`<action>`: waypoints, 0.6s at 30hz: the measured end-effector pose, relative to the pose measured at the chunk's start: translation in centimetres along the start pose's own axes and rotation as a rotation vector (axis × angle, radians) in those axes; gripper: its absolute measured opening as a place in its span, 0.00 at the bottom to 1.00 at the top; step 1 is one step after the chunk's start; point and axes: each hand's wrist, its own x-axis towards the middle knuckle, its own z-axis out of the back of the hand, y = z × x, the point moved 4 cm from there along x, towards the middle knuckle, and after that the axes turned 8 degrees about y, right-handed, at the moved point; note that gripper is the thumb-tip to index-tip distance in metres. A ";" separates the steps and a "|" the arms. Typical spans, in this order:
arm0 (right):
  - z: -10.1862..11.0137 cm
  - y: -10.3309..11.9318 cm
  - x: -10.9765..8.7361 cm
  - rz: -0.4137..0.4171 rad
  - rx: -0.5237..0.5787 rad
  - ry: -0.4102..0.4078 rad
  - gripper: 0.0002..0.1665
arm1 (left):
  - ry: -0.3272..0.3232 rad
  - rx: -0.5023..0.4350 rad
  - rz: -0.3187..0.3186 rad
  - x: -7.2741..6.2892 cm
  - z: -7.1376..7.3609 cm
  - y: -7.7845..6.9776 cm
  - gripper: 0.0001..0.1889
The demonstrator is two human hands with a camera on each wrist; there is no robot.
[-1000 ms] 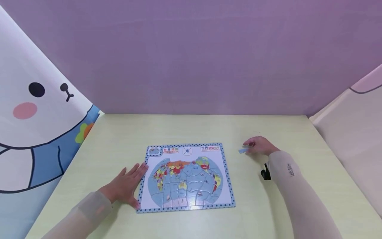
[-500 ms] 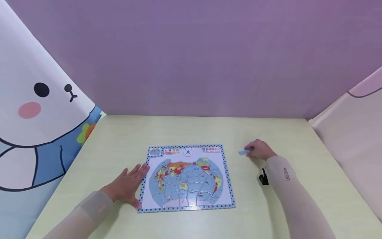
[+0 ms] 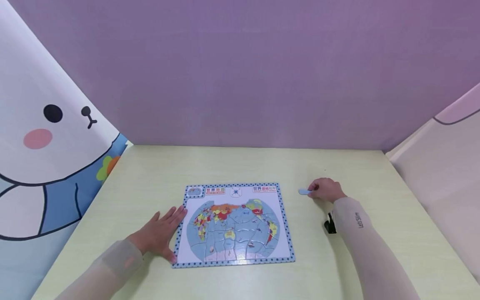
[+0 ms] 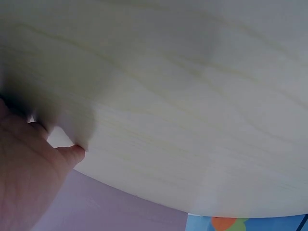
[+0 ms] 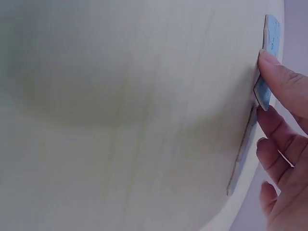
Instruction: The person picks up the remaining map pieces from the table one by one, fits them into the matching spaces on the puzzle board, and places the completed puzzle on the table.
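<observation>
A world map jigsaw puzzle lies on the table in a white tray board with a blue dotted border. Along the top of its oval, white board shows in a gap between the pieces. My left hand rests with spread fingers on the board's left edge, thumb near the lower left corner. To the right of the board, my right hand pinches a small light blue puzzle piece between thumb and fingers. The right wrist view shows this puzzle piece sticking out past the thumb, with the board's edge behind the fingers.
The pale wood table meets a purple cloth wall at the back. A cloth with a cartoon animal hangs on the left, and a pale cloth on the right. A black wrist device sits under my right wrist.
The blue puzzle piece has turned from slanted to nearly level in my right hand. That hand has dropped slightly in the view. The left hand keeps its place on the board.
</observation>
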 end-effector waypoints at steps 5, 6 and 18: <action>-0.1 0.3 0.0 -0.020 -0.007 0.008 0.08 | -0.001 -0.021 -0.005 0.2 -0.1 0.3 0.70; -0.1 0.5 -0.1 -0.021 -0.001 0.011 0.07 | -0.001 -0.022 -0.005 0.1 -0.2 0.3 0.70; 0.0 0.6 -0.2 0.004 -0.064 0.009 0.07 | -0.001 -0.026 -0.006 -0.1 -0.1 0.0 0.69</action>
